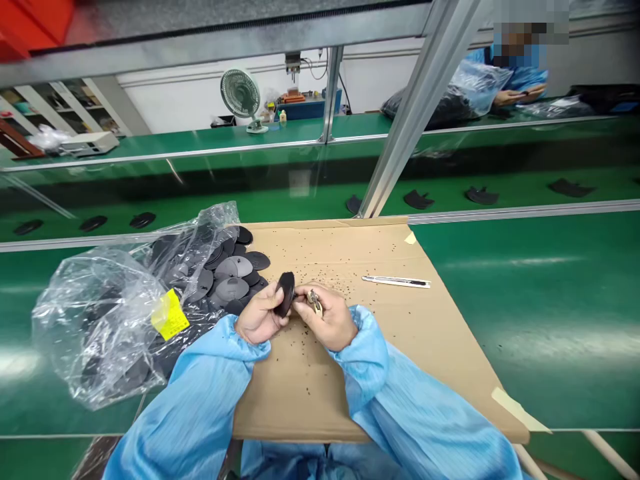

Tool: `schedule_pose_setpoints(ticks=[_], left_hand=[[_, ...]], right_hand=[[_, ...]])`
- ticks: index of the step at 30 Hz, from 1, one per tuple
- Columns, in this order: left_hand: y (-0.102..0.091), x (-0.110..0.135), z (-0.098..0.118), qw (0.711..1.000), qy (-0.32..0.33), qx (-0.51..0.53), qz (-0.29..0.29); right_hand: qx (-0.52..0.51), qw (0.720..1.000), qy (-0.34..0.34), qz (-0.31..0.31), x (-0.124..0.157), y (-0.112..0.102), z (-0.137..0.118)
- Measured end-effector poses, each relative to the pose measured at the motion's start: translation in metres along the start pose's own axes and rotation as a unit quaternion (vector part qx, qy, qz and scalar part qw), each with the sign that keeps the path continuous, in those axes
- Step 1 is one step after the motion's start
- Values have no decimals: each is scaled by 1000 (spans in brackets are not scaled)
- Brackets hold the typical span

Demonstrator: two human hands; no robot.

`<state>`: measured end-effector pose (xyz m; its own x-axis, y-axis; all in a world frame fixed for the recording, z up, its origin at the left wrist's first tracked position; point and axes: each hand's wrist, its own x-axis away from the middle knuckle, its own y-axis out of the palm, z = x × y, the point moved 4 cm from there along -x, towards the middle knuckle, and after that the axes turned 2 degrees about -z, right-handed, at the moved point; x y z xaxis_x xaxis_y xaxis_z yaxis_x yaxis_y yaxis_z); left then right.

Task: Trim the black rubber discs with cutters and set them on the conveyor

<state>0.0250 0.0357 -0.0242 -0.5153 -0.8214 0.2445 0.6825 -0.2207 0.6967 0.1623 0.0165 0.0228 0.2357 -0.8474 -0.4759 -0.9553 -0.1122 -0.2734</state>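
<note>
Over the middle of a cardboard sheet (pixel 390 360), my left hand (pixel 261 317) grips a black oval plastic cover (pixel 285 294), tilted on edge between thumb and fingers. My right hand (pixel 327 317) is closed around a small metal tool, apparently nippers (pixel 315 302); most of it is hidden in the palm. Its fingertips meet the right edge of the cover. Left of my hands lies a heap of similar black covers (pixel 233 288), partly inside a clear plastic bag (pixel 115 293) with a yellow label (pixel 170 315). Tiny dark scraps are scattered across the cardboard.
A white utility knife (pixel 396 282) lies on the cardboard to the right. Behind it runs a green conveyor (pixel 280 200) carrying several spaced black parts. A metal post (pixel 400 147) rises at the cardboard's far edge. A green fan (pixel 241 93) and a person in blue (pixel 530 79) are beyond.
</note>
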Motion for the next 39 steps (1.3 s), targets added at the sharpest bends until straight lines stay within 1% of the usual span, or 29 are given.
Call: schedule_pose_setpoints(ticks=[2,5,12,16,20,25,26,28,31,33,34,35,36,37,38,39], left_hand=[[0,0,-3,1000,-26,-1,-5],[3,0,-6,999,-30,-18,-13],[7,1,-7,1000,-12,-25,-8],[8,2,-7,999,-8,-26,-16],[8,2,-6,1000,10,-24,-4],[5,-1,-4,1000,19,-16,13],[4,-2,-3,999,22,-17,18],[3,-3,1,998,47,-20,43],[3,-5,13,985,126,-37,114],[6,-8,28,970,176,-76,151],[8,-12,38,960,196,-114,164],[10,-17,51,945,216,-165,181],[11,-24,65,922,237,-232,202],[12,-33,83,884,260,-311,230],[13,-42,101,831,283,-399,266],[14,-53,120,761,303,-491,296]], right_hand=[[34,999,-21,20,1,-2,0],[78,995,-41,36,1,-2,3],[131,988,-82,18,4,2,5],[148,986,-76,14,6,5,5],[146,988,-52,29,5,6,6],[87,995,-46,31,3,8,6],[73,996,-37,41,3,7,8],[42,995,3,87,4,2,15],[-9,979,84,188,6,-6,34],[-27,962,119,244,7,-10,46],[-32,956,129,263,7,-11,50],[-34,952,136,273,7,-12,53],[-35,950,139,276,6,-11,54],[-37,951,139,275,5,-10,55],[-39,952,139,270,5,-9,55],[-39,953,138,266,4,-8,54]])
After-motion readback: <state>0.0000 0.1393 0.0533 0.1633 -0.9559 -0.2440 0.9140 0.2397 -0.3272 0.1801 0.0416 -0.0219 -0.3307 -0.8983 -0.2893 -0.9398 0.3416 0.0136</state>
